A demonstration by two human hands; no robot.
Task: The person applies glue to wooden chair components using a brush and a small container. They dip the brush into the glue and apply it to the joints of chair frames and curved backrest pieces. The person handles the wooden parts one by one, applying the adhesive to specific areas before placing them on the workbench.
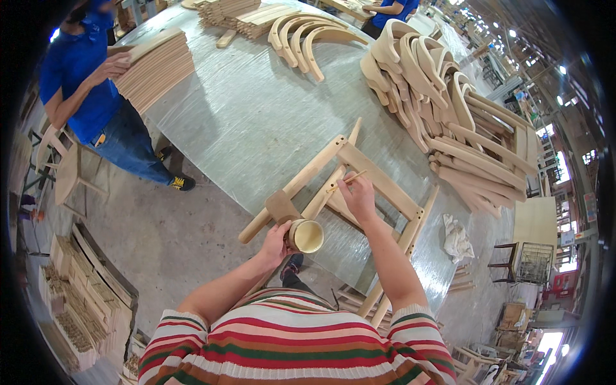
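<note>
My left hand (274, 245) is wrapped round a cup (307, 237) of pale yellow, glue-like liquid, held near the table's front edge. Between the fingers of my right hand (358, 199) is a thin wooden stick (350, 180), its tip pointing left. That tip is close to a middle rail of a light wooden chair frame (380, 179), which lies on the table under my right hand. Dark round holes show at some of the frame's joints. A brown flat piece (280, 206) sits against the frame's left bar, just above the cup.
The table (237, 122) has a shiny film-like cover. Curved wooden parts (417, 83) and long bars (478, 170) are heaped at its right; several arcs (313, 42) lie farther back. A crumpled cloth (456, 237) is at right. A co-worker (86, 83) stands left beside stacked slats (157, 70).
</note>
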